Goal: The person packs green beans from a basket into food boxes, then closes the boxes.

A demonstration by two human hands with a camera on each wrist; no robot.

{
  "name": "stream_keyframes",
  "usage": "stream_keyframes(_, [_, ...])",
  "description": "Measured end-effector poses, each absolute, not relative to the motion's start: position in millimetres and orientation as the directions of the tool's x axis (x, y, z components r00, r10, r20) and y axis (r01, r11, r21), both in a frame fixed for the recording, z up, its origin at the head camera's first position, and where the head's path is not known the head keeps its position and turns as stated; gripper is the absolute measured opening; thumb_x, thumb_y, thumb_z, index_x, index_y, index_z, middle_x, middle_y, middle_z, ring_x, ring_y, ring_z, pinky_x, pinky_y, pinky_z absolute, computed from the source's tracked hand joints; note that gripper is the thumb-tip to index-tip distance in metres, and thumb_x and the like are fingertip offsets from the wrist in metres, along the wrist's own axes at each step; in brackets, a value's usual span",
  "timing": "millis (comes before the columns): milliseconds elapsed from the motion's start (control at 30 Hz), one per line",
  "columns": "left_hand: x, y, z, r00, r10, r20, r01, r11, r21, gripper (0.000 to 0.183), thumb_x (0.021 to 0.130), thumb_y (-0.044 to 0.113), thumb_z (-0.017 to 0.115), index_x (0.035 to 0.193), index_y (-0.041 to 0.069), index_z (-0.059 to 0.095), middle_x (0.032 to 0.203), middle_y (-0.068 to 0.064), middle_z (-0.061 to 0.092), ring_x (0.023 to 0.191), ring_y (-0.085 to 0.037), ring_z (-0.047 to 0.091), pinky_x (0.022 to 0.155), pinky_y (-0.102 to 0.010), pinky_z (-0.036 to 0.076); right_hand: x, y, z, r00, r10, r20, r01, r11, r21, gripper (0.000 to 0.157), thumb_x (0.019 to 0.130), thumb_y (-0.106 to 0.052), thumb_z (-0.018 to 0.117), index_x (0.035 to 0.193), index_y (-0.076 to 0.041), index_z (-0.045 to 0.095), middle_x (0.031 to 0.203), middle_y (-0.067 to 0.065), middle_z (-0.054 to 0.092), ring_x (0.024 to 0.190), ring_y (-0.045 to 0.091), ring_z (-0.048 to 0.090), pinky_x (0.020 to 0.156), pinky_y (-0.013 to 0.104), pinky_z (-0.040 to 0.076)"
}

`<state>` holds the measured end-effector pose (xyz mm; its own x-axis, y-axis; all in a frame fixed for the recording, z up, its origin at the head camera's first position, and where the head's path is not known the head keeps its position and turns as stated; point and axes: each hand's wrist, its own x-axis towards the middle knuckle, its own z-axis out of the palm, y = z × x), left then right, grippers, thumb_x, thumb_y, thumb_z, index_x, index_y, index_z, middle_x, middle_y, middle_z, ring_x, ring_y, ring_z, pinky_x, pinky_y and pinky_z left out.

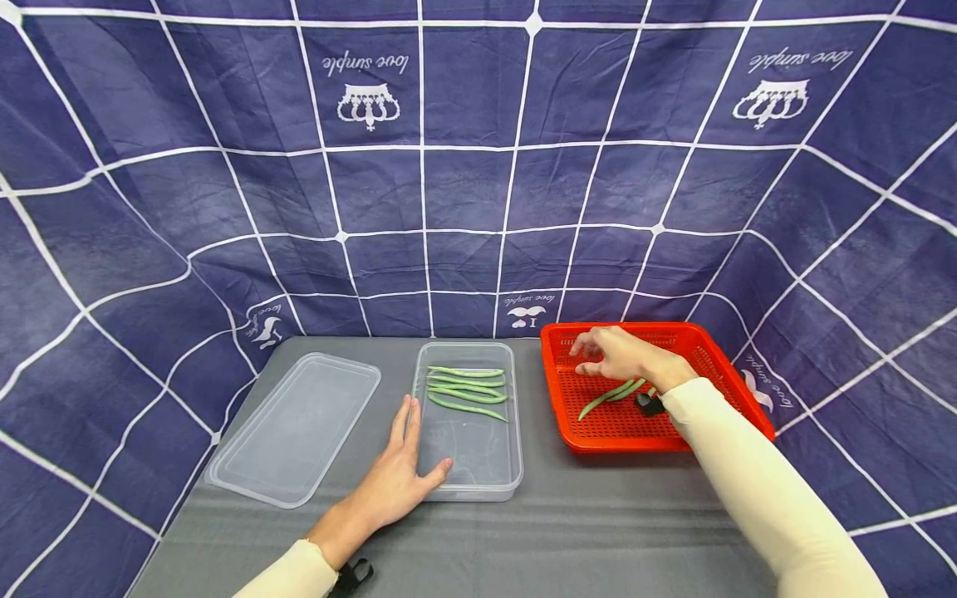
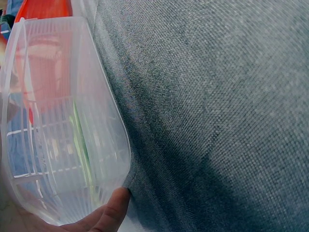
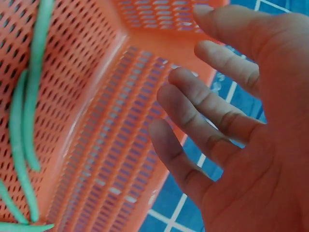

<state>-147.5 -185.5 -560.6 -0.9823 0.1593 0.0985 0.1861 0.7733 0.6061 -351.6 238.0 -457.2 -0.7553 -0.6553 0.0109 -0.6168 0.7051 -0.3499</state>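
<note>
Several green beans (image 1: pixel 467 387) lie crosswise in the far half of a clear plastic container (image 1: pixel 469 492). My left hand (image 1: pixel 399 475) rests against the container's near left side, fingers along the wall and thumb over the rim. In the left wrist view, fingertips touch the container's (image 2: pixel 104 96) outer wall. Over the red basket (image 1: pixel 571 440) hovers my right hand (image 1: pixel 619 353), its fingers relaxed and holding nothing. Below it, more green beans (image 1: pixel 601 400) lie on the basket floor, partly covered by the wrist. The right wrist view shows beans (image 3: pixel 36 87) beside the spread fingers.
A clear flat lid (image 1: pixel 299 432) lies on the grey tabletop (image 1: pixel 478 552) left of the container. Blue cloth (image 1: pixel 478 191) with white grid lines hangs behind and at both sides. Grey tabletop separates the container from the basket.
</note>
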Motion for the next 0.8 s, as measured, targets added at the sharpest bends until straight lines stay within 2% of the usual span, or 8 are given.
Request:
stream_keyframes(233, [-147,-185,-559,-0.983,0.157,0.094,0.181,0.766,0.616,0.119,0.108,0.053,0.078,0.185,-0.005,0.009,0.196,-0.025,0.002,0.166,-0.057,0.048,0.126,-0.068,0.052,-351,256,-469,-0.750,-0.659,-0.065,-0.603,0.720,-0.342,0.037,0.100,-0.026,0.094,0.128,-0.004,0.083,0.124,0.020,0.083,0.115,0.038,0.080,0.105,0.058,0.065])
stream_keyframes(400, [-147,-185,-558,-0.985,0.153,0.082,0.170,0.767,0.619,0.119,0.108,0.054,0.078,0.185,-0.004,0.009,0.196,-0.024,0.003,0.164,-0.057,0.050,0.125,-0.069,0.053,-351,268,-479,-0.751,-0.649,-0.122,-0.586,0.741,-0.328,0.043,0.095,-0.029,0.098,0.128,-0.006,0.084,0.120,0.016,0.086,0.111,0.035,0.080,0.103,0.056,0.065])
stream_keyframes(533, [-147,-184,-559,-0.985,0.147,0.091,0.172,0.771,0.613,0.118,0.108,0.050,0.081,0.185,-0.005,0.010,0.196,-0.026,0.005,0.161,-0.057,0.054,0.123,-0.066,0.055,-352,275,-485,-0.749,-0.643,-0.162,-0.566,0.747,-0.347,0.043,0.092,-0.025,0.100,0.127,-0.007,0.084,0.119,0.013,0.087,0.113,0.034,0.081,0.105,0.056,0.065])
stream_keyframes(633, [-147,-184,-560,-0.984,0.144,0.104,0.177,0.769,0.614,0.118,0.107,0.047,0.082,0.185,-0.006,0.011,0.196,-0.026,0.005,0.162,-0.057,0.053,0.125,-0.065,0.055,-354,279,-490,-0.739,-0.645,-0.192,-0.555,0.746,-0.368,0.042,0.090,-0.022,0.101,0.126,-0.008,0.084,0.118,0.013,0.087,0.113,0.033,0.081,0.104,0.052,0.065])
stream_keyframes(800, [-148,-185,-560,-0.983,0.145,0.110,0.182,0.762,0.622,0.118,0.107,0.046,0.083,0.184,-0.006,0.011,0.196,-0.026,0.005,0.166,-0.056,0.048,0.128,-0.064,0.052,-354,285,-499,-0.735,-0.645,-0.208,-0.540,0.743,-0.396,0.040,0.087,-0.016,0.103,0.122,-0.008,0.085,0.108,0.008,0.086,0.105,0.026,0.078,0.097,0.044,0.064])
